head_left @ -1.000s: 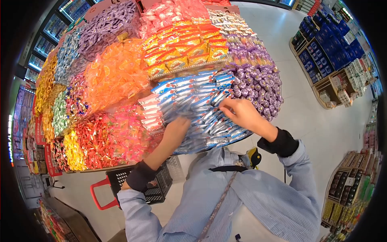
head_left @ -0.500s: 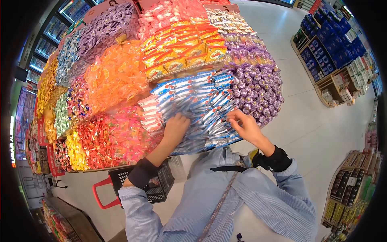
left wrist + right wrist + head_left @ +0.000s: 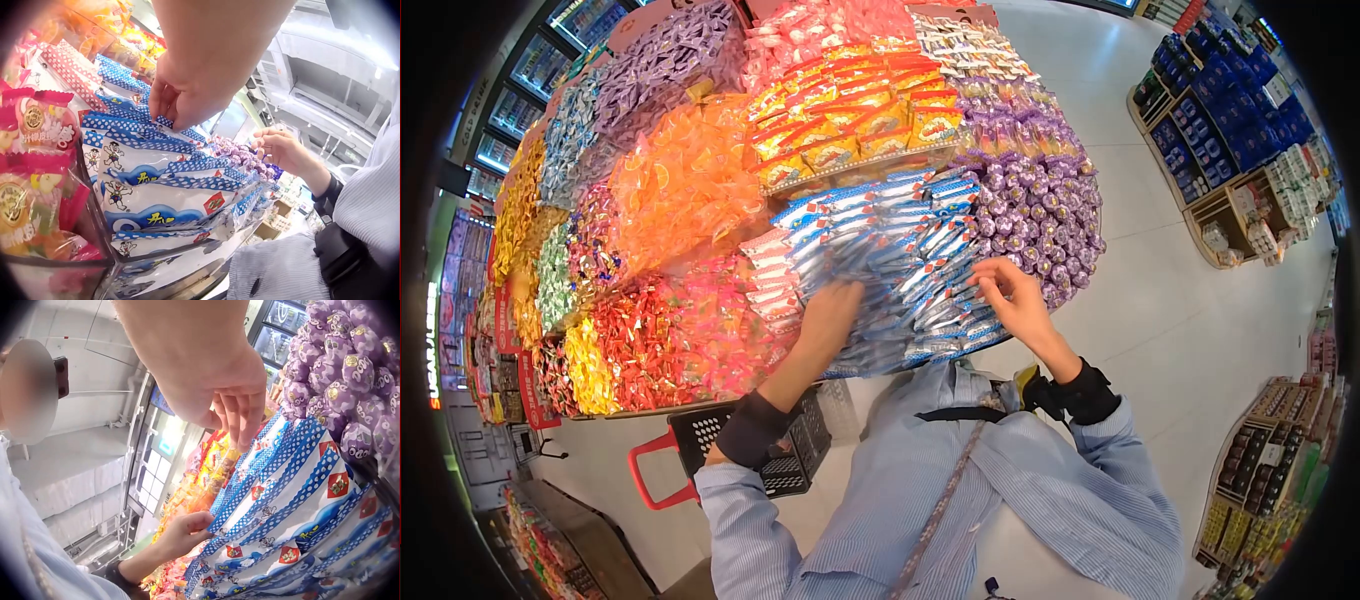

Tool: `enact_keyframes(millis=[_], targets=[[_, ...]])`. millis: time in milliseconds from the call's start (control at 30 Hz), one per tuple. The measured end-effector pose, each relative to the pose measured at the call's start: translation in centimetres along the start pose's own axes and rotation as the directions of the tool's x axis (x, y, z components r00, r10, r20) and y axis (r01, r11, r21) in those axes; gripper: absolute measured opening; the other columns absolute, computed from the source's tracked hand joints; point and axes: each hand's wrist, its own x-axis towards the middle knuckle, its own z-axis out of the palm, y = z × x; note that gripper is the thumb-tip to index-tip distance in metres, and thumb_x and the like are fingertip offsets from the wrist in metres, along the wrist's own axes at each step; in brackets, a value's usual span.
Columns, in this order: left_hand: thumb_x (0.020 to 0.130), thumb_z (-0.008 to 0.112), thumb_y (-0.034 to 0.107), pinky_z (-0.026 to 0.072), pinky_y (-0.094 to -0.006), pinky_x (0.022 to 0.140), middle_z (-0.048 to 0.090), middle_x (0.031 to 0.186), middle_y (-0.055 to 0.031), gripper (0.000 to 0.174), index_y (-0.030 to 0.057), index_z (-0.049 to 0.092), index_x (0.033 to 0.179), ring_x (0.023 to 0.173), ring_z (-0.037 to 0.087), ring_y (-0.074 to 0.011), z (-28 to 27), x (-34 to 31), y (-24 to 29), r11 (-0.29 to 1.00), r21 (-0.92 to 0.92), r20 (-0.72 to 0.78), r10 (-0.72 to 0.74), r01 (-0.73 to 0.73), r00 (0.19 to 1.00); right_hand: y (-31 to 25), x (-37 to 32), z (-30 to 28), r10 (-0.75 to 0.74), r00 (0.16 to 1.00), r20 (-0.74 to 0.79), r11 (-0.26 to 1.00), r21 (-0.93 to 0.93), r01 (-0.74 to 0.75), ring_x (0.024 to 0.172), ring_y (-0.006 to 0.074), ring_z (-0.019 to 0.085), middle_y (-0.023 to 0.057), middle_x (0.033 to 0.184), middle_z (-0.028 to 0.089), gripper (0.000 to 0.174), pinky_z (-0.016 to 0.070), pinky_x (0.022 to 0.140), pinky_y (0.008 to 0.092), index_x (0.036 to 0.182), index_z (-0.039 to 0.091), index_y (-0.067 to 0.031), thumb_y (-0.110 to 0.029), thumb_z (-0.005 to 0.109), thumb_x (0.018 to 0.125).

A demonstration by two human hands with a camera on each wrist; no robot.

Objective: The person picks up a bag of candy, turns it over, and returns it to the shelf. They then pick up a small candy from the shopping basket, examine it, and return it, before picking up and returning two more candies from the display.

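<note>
Blue-and-white packets (image 3: 940, 265) sat in the middle of the near side of the bench (image 3: 650, 411). Most were already in overlapping rows, dotted top edges roughly lined up, so I'd call that part largely done. The left part, by the left hand (image 3: 832, 315), was blurred; order there unclear. If anything was left, my guess is the evenness of that patch; no count possible.

Left hand: fingers bent down, tips at the packets' top edges. Couldn't tell whether it pinched one or only touched. Right hand (image 3: 1012, 298): over the right part of the rows, fingers loosely bent, thumb apart, nothing seen in it.

Packets: flat, thin, glossy film, white with blue dotted borders, small figures and red patches. They leaned on each other like tilted cards; film looked slick, likely to slide.

Next to them on the left, pink-and-white packets (image 3: 772, 285), same flat shape. Right: purple candies (image 3: 1040, 225), round, shiny wrap, piled. Beyond, toward the far side: yellow-and-red bags (image 3: 885, 125), puffier, in rows behind a low ledge. Far left, orange candies (image 3: 685, 180) in crinkled clear film, heaped loose. Black basket (image 3: 802, 465) below the bench, near left, perforated, red handle (image 3: 662, 470); contents unreadable.
</note>
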Motion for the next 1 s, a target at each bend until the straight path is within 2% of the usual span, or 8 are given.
enact_keyframes(millis=[300,400,467,567,600,700,800,1000], targets=[[0.066,0.049,0.006,0.0405,-0.0344,0.062,0.052,0.074,-0.0095,0.012,0.0063,0.047,0.078,0.075,0.051,-0.0257,-0.4,0.1,0.3,0.998,0.030,-0.052,0.054,-0.052,0.997,0.1,0.2,0.3,-0.005,1.000,0.031,1.000,0.018,0.005,0.073,0.0099,0.056,0.0070,0.088,0.060,0.017,0.0443,0.063,0.0220,0.100,0.049,-0.0015,-0.006,0.045,0.085],[0.067,0.053,0.007,0.0414,-0.0346,0.062,0.054,0.074,-0.0088,0.011,0.0065,0.051,0.078,0.072,0.053,-0.0251,-3.4,0.3,1.6,1.000,0.000,-0.133,-0.018,0.019,0.991,-0.3,0.3,0.1,-0.025,1.000,0.008,1.000,0.010,0.025,0.076,0.0104,0.056,0.0076,0.091,0.059,0.017,0.0447,0.065,0.0228,0.101,0.049,-0.0013,-0.007,0.046,0.085],[0.069,0.057,0.009,0.0420,-0.0345,0.062,0.056,0.075,-0.0086,0.012,0.0070,0.055,0.081,0.072,0.054,-0.0252,-5.2,0.2,2.0,0.992,-0.101,-0.239,-0.103,0.081,0.966,-0.4,0.3,0.0,-0.031,0.999,-0.014,0.998,0.045,0.031,0.078,0.0109,0.055,0.0080,0.093,0.058,0.018,0.0447,0.066,0.0233,0.102,0.049,-0.0012,-0.007,0.046,0.085],[0.070,0.062,0.012,0.0427,-0.0338,0.063,0.058,0.077,-0.0086,0.016,0.0077,0.058,0.084,0.072,0.055,-0.0257,-6.4,-0.2,1.9,0.968,-0.192,-0.316,-0.217,0.161,0.924,-0.3,0.7,0.3,-0.018,0.998,-0.060,0.963,0.266,0.033,0.080,0.0115,0.055,0.0079,0.096,0.057,0.019,0.0443,0.068,0.0237,0.103,0.048,-0.0017,-0.009,0.046,0.085],[0.070,0.064,0.013,0.0429,-0.0336,0.063,0.058,0.078,-0.0087,0.017,0.0080,0.059,0.086,0.072,0.056,-0.0258,-6.5,-0.5,1.8,0.959,-0.211,-0.327,-0.250,0.187,0.912,-0.3,0.8,0.4,-0.003,0.998,-0.061,0.961,0.277,0.020,0.080,0.0117,0.055,0.0080,0.096,0.057,0.019,0.0441,0.069,0.0238,0.103,0.048,-0.0018,-0.010,0.047,0.085],[0.071,0.063,0.012,0.0428,-0.0331,0.063,0.058,0.079,-0.0092,0.017,0.0073,0.058,0.087,0.072,0.056,-0.0253,-5.8,-1.5,1.2,0.903,-0.304,-0.259,-0.385,0.303,0.886,-0.1,0.9,0.8,0.039,0.998,-0.056,0.955,0.295,-0.020,0.081,0.0115,0.055,0.0080,0.097,0.057,0.020,0.0439,0.070,0.0237,0.103,0.048,-0.0019,-0.011,0.047,0.085],[0.071,0.062,0.012,0.0432,-0.0323,0.061,0.058,0.078,-0.0096,0.017,0.0068,0.058,0.087,0.070,0.056,-0.0242,-4.6,-2.7,0.2,0.895,-0.336,-0.301,-0.396,0.292,0.867,0.3,0.5,1.5,0.063,0.997,-0.035,0.958,0.283,-0.051,0.080,0.0106,0.055,0.0075,0.096,0.057,0.020,0.0440,0.070,0.0232,0.103,0.048,-0.0019,-0.011,0.049,0.084],[0.073,0.061,0.010,0.0430,-0.0283,0.055,0.056,0.078,-0.0086,0.017,0.0058,0.058,0.089,0.064,0.054,-0.0205,-3.3,-5.0,-0.7,0.833,-0.411,-0.246,-0.492,0.370,0.835,0.5,-0.2,3.4,0.079,0.996,-0.036,0.958,0.278,-0.066,0.081,0.0123,0.055,0.0092,0.097,0.057,0.020,0.0443,0.069,0.0246,0.102,0.048,-0.0005,-0.011,0.048,0.085]])
